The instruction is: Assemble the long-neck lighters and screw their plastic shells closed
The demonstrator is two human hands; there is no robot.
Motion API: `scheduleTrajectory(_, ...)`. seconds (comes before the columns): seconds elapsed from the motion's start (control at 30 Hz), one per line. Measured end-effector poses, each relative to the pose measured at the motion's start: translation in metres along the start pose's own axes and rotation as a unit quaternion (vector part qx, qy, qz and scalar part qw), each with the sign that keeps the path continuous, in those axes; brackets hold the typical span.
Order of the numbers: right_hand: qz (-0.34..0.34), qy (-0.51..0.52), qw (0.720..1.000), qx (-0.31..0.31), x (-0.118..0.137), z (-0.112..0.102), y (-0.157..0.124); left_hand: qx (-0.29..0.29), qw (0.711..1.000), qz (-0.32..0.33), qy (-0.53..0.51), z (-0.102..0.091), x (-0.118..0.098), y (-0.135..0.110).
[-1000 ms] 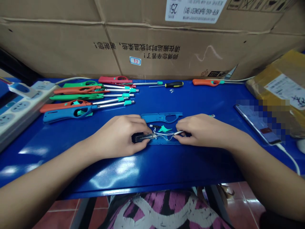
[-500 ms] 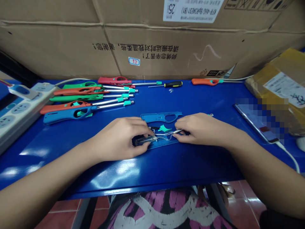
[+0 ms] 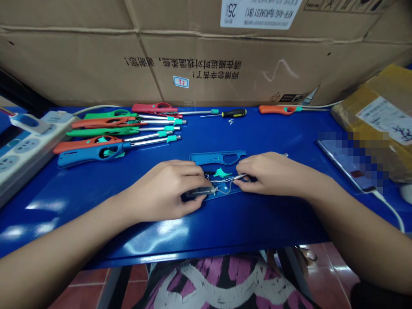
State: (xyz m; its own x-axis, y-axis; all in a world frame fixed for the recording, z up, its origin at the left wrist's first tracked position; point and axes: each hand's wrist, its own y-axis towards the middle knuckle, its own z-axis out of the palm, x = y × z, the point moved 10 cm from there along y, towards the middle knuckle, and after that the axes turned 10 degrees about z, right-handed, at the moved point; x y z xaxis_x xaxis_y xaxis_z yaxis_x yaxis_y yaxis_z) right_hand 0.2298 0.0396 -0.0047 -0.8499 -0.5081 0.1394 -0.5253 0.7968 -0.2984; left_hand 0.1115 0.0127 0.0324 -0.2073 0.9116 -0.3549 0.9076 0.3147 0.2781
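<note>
Between the thumb and fingers of my left hand is a clear lighter fuel tank, closed in a pinch. A thin pale tube runs from its valve end toward my right hand. My right fingers pinch a metal lighter tube, from which white wires come out to the left. Under the hands lies one blue shell half, partly covered. Just behind them rests the other blue shell half, inner side up. A green trigger sits between the two halves.
Several assembled lighters lie at the left beside a white power strip. A yellow-black screwdriver and small screws are behind the shells. An orange lighter, a phone and a taped parcel are at the right.
My left hand has shifted slightly to the right with the fuel tank, bringing its valve end nearer the metal tube; the pale tube bends more. My right hand stays almost still.
</note>
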Motion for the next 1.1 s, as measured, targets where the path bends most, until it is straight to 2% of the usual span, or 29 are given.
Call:
scheduleTrajectory(0.37,0.01,0.0,1.0,0.012,-0.001,0.001,0.001,0.048,0.999,-0.022,0.011,0.011,0.001,-0.002)
scheduleTrajectory(0.73,0.01,0.0,1.0,0.015,-0.002,0.003,0.002,-0.047,0.99,-0.111,-0.069,0.01,0.009,-0.005)
scheduleTrajectory(0.9,0.008,0.002,1.0,0.011,-0.003,0.003,0.002,-0.058,0.984,-0.143,-0.094,0.013,0.011,-0.006)
scheduleTrajectory(1.1,0.008,-0.001,1.0,0.005,-0.003,0.002,0.001,-0.068,0.984,-0.139,-0.083,0.014,0.007,-0.007)
